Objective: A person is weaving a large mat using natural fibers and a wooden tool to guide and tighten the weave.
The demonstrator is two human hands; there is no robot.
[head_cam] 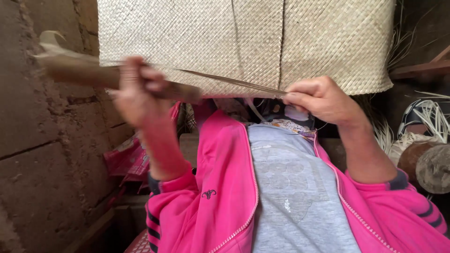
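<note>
strip [234, 83]: thin, pale, taut btwn hands, mat [243, 42] behind.

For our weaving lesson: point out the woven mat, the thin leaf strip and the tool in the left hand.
woven mat [243, 42], head view, middle of weave.
leaf strip [234, 82], head view, mid-length.
brown tool [79, 72], head view, shaft, blurred.
</note>
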